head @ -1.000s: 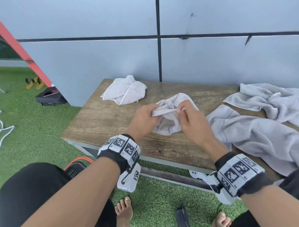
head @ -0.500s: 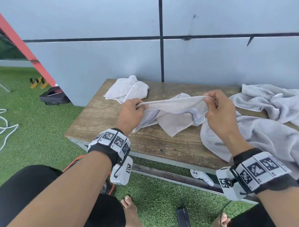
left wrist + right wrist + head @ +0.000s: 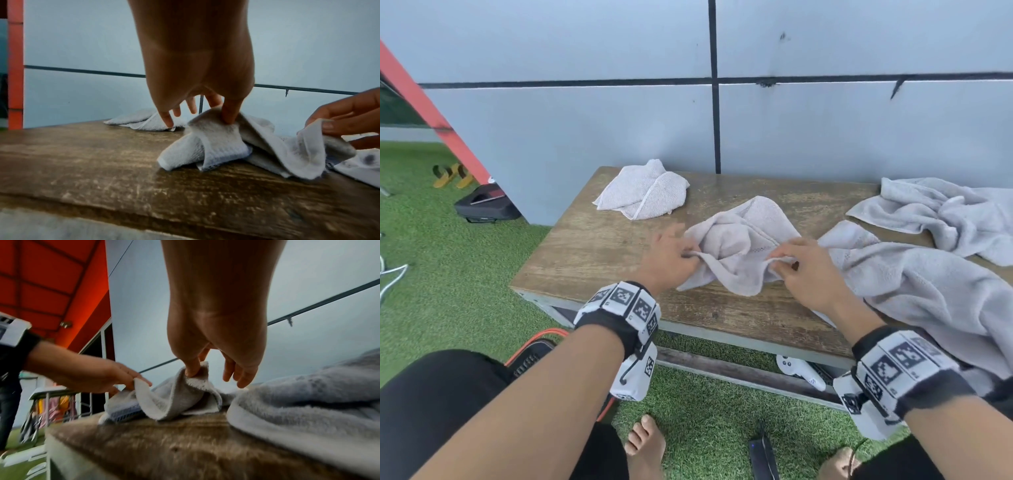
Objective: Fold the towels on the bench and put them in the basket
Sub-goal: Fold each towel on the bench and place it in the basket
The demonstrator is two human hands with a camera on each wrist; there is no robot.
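Towel (image 3: 739, 246) sags crumpled on the worktop (image 3: 592, 253) between my hands, left hand (image 3: 669, 255) and right hand (image 3: 803, 270) each pinching a near-edge corner, its long axis running left-right.

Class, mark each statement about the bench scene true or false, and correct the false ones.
1. Both hands pinch the small towel. True: left hand, right hand.
2. The small towel is lifted clear of the wooden bench. False: it rests on it.
3. A folded towel lies at the bench's far left corner. True.
4. A basket stands on the bench. False: none is there.
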